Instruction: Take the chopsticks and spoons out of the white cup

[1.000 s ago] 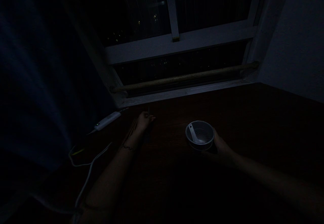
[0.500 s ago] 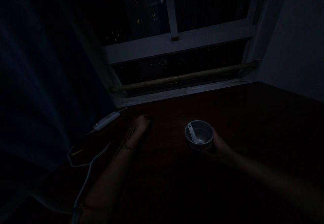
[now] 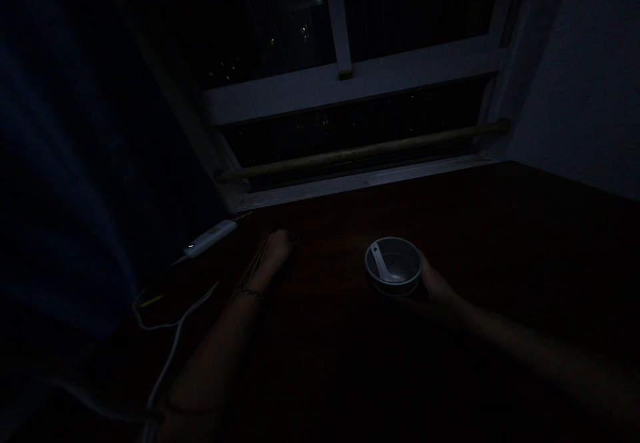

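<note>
My right hand is wrapped round the right side of a small round bowl on the dark table. Inside the bowl leans a white spoon, its handle with a hole resting against the left of the rim. Small dark specks show on the bowl's inner wall. My left hand is closed like a fist on the table, left of the bowl. Thin brown sticks run along its outer side toward the wrist. In this dim light I cannot tell whether the fingers grip them.
A white power strip lies by the blue curtain at the left. White cables trail near my left forearm, with a yellow strip beside them. Behind the table is a window with a horizontal bar. A wall stands right.
My left hand has shifted very slightly left. The right hand, bowl and spoon stay where they were.
</note>
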Motion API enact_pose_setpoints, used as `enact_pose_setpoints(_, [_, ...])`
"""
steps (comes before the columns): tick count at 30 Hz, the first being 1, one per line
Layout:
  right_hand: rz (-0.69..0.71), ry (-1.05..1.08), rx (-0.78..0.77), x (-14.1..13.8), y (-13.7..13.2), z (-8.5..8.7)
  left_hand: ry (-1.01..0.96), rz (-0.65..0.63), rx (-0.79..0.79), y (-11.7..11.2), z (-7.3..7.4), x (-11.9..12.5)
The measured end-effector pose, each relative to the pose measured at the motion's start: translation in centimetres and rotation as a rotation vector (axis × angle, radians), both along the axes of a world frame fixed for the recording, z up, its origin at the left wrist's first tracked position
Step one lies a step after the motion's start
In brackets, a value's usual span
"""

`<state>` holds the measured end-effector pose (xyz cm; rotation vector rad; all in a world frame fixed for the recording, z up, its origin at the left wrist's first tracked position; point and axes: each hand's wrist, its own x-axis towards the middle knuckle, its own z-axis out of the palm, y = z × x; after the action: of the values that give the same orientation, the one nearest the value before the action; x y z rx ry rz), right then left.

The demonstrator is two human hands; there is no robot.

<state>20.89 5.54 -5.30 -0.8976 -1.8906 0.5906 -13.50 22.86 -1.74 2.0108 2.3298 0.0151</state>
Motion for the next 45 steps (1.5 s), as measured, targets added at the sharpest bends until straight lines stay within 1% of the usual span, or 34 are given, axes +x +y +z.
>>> enact_pose_setpoints(8, [-0.021,-0.010,0.013,0.1,-0.1,0.1,-0.020,0.050,-0.050,-0.1,0.3,0.5])
enact_pose_setpoints(15, [0.007,0.012,-0.011,-0.1,-0.2,0.4,-0.018,0.084,-0.053,-0.1,0.3,0.4])
enact_pose_setpoints(21, [0.014,0.016,-0.020,-0.1,-0.3,0.6,0.018,0.076,-0.031,-0.1,0.3,0.1])
enact_pose_setpoints(26, [0.007,-0.005,-0.032,0.1,-0.2,0.4,0.030,0.076,-0.021,0.2,0.0,-0.3])
enact_pose_setpoints(34, [0.011,-0.021,0.007,0.2,-0.2,0.3,0.018,-0.003,0.010,0.0,0.1,-0.6])
enact_pose_setpoints(40, [0.020,-0.008,-0.051,0.2,-0.3,0.2,0.032,0.037,0.000,0.2,0.0,-0.8])
enact_pose_setpoints(45, [0.000,-0.018,0.020,0.2,0.0,0.1,0.026,0.052,-0.024,0.3,0.2,-0.8])
